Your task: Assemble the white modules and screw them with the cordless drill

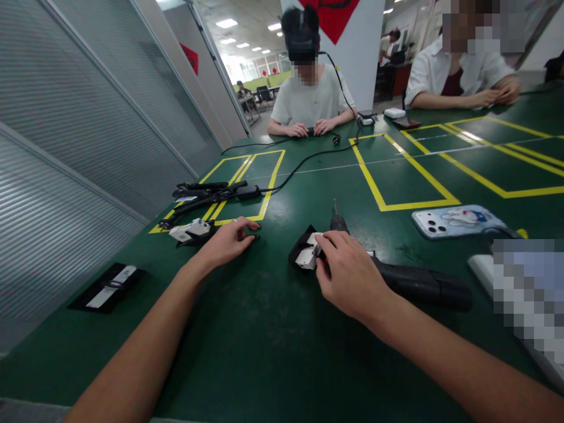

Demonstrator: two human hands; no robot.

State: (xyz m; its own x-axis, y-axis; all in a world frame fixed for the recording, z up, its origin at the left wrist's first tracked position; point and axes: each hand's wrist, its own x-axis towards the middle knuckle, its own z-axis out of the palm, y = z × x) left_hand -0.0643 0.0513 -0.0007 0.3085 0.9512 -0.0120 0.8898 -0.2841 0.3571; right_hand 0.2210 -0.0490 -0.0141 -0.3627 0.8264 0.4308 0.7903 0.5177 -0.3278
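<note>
My right hand (352, 273) has its fingers curled on a small white block with a black plate (307, 249), low over the green table. Right behind it lies a black power screwdriver (423, 285), its thin bit pointing away from me; my hand hides part of its body. My left hand (231, 238) hovers at or near the tabletop with thumb and forefinger slightly apart, and I see nothing held between them. Beside its wrist rests a second white and black part (191, 232). Farther left, a black plate with a white strip (110, 288) lies flat.
Black folded stand-like gear with a cable (211, 197) lies at the back left. A phone (458, 221) and a pale-edged device with a blurred-out screen (480, 267) are on the right. Yellow tape (409, 207) marks the green table (264, 364). Two people sit across.
</note>
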